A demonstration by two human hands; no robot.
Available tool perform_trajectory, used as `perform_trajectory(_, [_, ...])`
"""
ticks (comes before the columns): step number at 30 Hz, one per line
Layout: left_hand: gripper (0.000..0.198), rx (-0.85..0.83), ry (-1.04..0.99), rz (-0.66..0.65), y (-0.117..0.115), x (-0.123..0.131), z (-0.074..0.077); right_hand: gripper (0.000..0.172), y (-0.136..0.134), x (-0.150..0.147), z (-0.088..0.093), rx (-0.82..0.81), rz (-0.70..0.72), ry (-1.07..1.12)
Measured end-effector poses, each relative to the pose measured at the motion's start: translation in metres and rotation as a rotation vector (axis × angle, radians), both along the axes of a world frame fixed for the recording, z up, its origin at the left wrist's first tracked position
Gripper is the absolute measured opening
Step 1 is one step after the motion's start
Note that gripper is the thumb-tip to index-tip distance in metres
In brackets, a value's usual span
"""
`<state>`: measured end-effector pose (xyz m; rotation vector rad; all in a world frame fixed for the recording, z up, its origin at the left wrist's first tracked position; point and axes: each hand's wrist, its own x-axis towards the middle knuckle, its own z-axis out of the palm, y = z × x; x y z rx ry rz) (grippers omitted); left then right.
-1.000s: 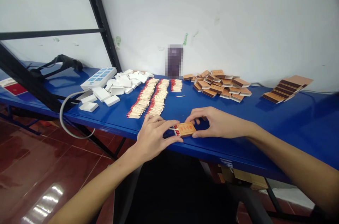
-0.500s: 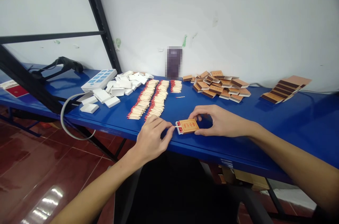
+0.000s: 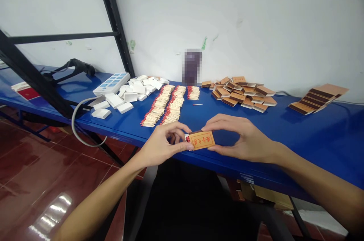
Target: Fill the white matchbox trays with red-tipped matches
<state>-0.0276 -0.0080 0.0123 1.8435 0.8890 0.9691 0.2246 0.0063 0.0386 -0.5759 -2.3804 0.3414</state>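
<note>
Between my two hands is an orange matchbox (image 3: 203, 140) with red lettering, held over the front edge of the blue table (image 3: 241, 115). Its white tray sticks out a little at the left end, where red match heads show. My left hand (image 3: 166, 140) grips that left end between thumb and fingers. The right end is pinched by my right hand (image 3: 241, 136). Just behind lie two long rows of matches (image 3: 157, 106), a short stack of matches (image 3: 193, 93) and one loose match (image 3: 198, 104).
White matchbox trays (image 3: 138, 88) are heaped at the back left beside a white and blue box (image 3: 112, 83). Orange matchbox sleeves (image 3: 241, 91) lie piled at the back right, with more joined sleeves (image 3: 315, 98) farther right. A black metal frame (image 3: 113, 17) and a white cable (image 3: 73, 121) are at left.
My left fingers have moved from a match at the open end onto the matchbox itself. The box has tilted up, and its tray now sticks out less. The view has shifted slightly.
</note>
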Motion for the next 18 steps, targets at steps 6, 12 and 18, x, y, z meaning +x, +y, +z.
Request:
perform_trajectory(6, [0.026, -0.058, -0.103, -0.075, 0.002, -0.008, 0.002, 0.037, 0.002, -0.001, -0.004, 0.009, 0.009, 0.046])
perform_trajectory(12, [0.026, -0.011, -0.123, 0.04, 0.004, 0.0, -0.007, 0.037, 0.003, -0.001, -0.006, -0.02, -0.02, 0.028])
perform_trajectory(18, [0.023, 0.048, -0.139, 0.098, 0.003, 0.003, -0.008, 0.034, 0.004, -0.005, -0.013, 0.096, -0.052, 0.024])
